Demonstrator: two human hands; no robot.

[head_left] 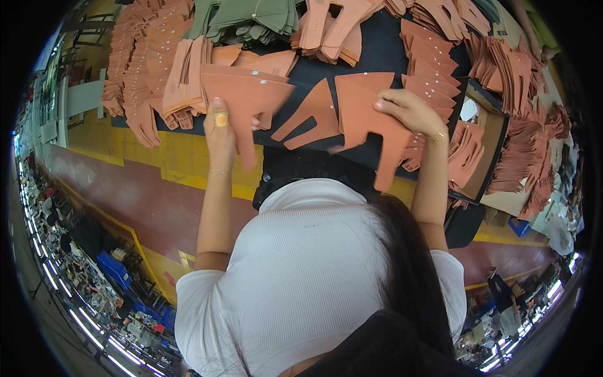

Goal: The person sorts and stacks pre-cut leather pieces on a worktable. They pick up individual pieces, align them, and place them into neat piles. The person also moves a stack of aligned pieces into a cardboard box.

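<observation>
My left hand [221, 129] is closed on a terracotta cut piece [242, 94] of flat sheet material, thumb on its near face. Small white marks show along the piece's top edge, and its right corner is slightly blurred. A second terracotta cut piece [364, 103], with a notch in its lower edge, hangs from my right hand [409, 112], pinched between thumb and fingers. Between the two, a single forked terracotta piece [312, 116] lies on the dark tabletop [314, 70]. Whether either hand holds more than one layer is hard to see.
Overlapping rows of terracotta pieces [143, 69] cover the table's left side. Green pieces [254, 19] are stacked at the back. More terracotta pieces [427, 60] fan out on the right, beside an open box [496, 135] containing others. Yellow and red floor [125, 173] lies below the table edge.
</observation>
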